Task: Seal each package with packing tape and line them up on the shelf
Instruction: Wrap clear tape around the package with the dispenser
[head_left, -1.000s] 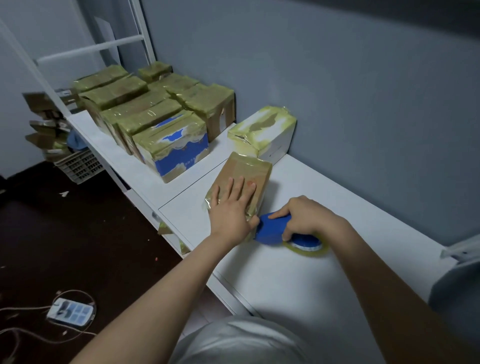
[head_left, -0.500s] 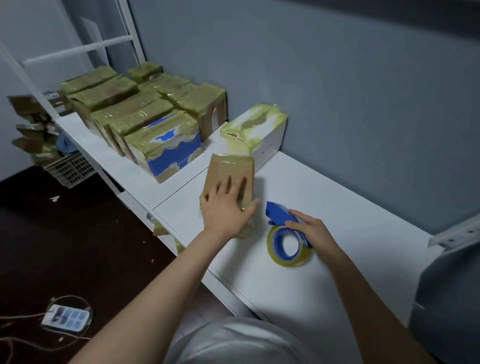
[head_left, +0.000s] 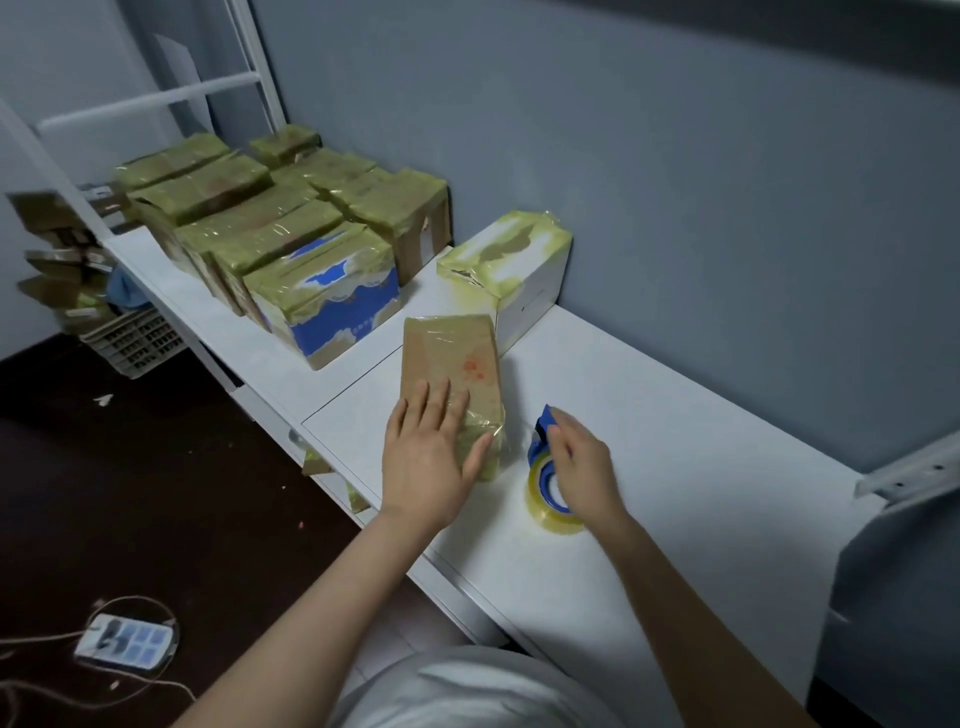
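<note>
Package (head_left: 452, 364): likely smoothing tape. Left hand (head_left: 431, 462) flat on it, fingers straight. Right hand (head_left: 582, 467) on tape roll (head_left: 545, 491) beside it, grip unclear. Next: line up by white box (head_left: 527, 296).

Your brown cardboard package (head_left: 457, 358) shines under glossy, wrinkled clear tape (head_left: 485, 434). The dispenser (head_left: 543, 478) is blue plastic; the white shelf (head_left: 675, 405) looks smooth and matt.

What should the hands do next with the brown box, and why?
Probably slide the brown package toward the white box, to join the line. Shiny tape already covers its top, the left hand lies flat on it, and the tape dispenser sits on the shelf under the right hand, so the taping looks finished.
</note>
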